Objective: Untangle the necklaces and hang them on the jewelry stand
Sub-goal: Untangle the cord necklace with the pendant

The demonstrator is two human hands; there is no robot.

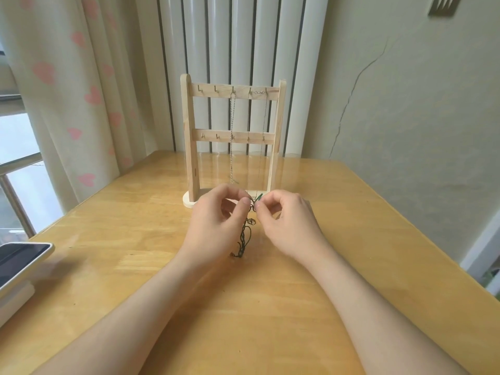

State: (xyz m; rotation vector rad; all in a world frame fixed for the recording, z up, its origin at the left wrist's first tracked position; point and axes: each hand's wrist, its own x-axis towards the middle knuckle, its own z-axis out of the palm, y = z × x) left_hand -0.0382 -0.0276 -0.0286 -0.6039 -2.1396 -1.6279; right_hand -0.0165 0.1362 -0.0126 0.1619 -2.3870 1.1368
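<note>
Hands meet low at centre, in front of the jewelry stand's base. Left hand [216,215] and right hand [288,221] both have fingers curled, each pinching the top of a dark green cord necklace [244,236] between thumb and forefinger. Pinch points sit very close together, nearly touching. A small green piece [260,197] sticks up from the cord just above the right fingertips; cannot tell what it is.

Cord hangs from the pinch in a kinked, looped tangle; its lower end reaches the wooden table [351,239] between the wrists.

Wooden jewelry stand [189,136] is upright near the table's far edge, with two crossbars, each carrying a row of small metal hooks. A twisted silver chain [232,147] hangs from the middle hook of the top bar, falling past the lower bar. A finer silver chain [264,115] hangs at the right end of the top bar, its clasp lying between the last two hooks.

Phone [21,257] lies screen-up on a pale block at the left edge. Behind: white radiator [243,36], curtain [67,104] with pink hearts, cracked wall [351,96].
</note>
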